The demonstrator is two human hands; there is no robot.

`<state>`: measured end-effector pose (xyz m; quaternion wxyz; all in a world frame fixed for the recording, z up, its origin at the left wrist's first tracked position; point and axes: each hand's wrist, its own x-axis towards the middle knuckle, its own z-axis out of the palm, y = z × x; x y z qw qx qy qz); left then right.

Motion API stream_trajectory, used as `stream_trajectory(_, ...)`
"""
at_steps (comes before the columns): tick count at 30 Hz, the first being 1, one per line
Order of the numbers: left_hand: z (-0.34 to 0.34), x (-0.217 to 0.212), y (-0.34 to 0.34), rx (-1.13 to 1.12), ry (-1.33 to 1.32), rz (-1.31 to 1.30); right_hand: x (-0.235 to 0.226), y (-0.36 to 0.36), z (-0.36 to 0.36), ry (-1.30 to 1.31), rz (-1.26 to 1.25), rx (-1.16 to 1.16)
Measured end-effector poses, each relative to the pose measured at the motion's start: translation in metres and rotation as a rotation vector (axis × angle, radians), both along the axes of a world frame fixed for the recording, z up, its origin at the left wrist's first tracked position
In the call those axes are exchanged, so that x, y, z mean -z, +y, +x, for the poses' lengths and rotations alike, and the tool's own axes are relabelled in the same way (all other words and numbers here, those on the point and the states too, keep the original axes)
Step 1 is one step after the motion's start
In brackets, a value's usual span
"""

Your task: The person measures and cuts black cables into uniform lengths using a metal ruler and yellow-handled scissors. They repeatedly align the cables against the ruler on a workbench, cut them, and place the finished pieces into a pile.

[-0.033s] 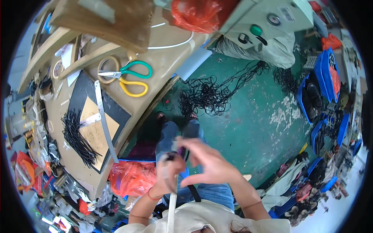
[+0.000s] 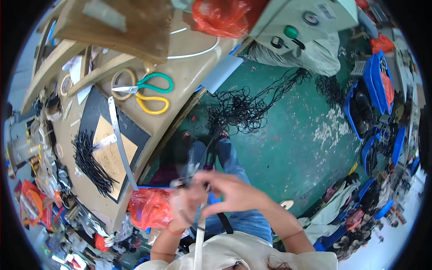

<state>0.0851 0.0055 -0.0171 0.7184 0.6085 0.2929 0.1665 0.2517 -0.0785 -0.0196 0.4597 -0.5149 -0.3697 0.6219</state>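
Both my hands are together in front of my lap, above my jeans. My left hand (image 2: pixel 185 204) is curled and smeared by motion; a small dark thing shows at its fingers, too blurred to name. My right hand (image 2: pixel 236 192) comes in from the right, its fingers bent toward the left hand and its thumb held apart. Thin black cords (image 2: pixel 210 155) stretch between the hands and a tangle of black cord (image 2: pixel 238 110) on the floor near my feet. A pale strap (image 2: pixel 199 252) runs down below my left hand.
The brown table (image 2: pixel 180 92) on the left bears scissors (image 2: pixel 146 92), a metal ruler (image 2: pixel 118 135), a black mat (image 2: pixel 135 126) and a bundle of cut black cords (image 2: pixel 92 164). A red plastic bag (image 2: pixel 150 207) sits beside my left arm. Blue bins (image 2: pixel 377 85) stand at the right.
My left hand has shifted slightly left and down, and my right hand slightly left. Its fingers now sit lower. The black cords above the hands show more plainly.
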Motion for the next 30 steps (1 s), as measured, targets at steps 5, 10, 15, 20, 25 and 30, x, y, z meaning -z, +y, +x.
stream_trajectory(5, -0.062, -0.130, 0.079, -0.990, -0.432, -0.165, 0.175, -0.038, -0.047, -0.668, -0.138, -0.001)
stream_trajectory(10, -0.130, -0.211, 0.132, -0.611, -0.548, 0.002, 0.223, -0.080, 0.005, -0.918, -0.478, -0.059)
stream_trajectory(15, -0.294, -0.309, 0.139, -0.759, -0.346, 0.432, 0.271, -0.141, 0.050, -1.022, -0.606, -0.299)
stream_trajectory(20, -0.323, -0.288, 0.169, -1.125, 0.273, 0.734, 0.241, -0.179, 0.082, -1.099, -0.355, -0.267)
stream_trajectory(25, -0.334, -0.250, 0.173, -0.670, 0.668, 1.010, 0.210, -0.230, 0.092, -1.296, 0.124, -0.151)
stream_trajectory(30, -0.079, -0.084, 0.102, -0.808, 0.407, -0.016, 0.264, -0.230, 0.043, -1.279, 0.016, 0.019)
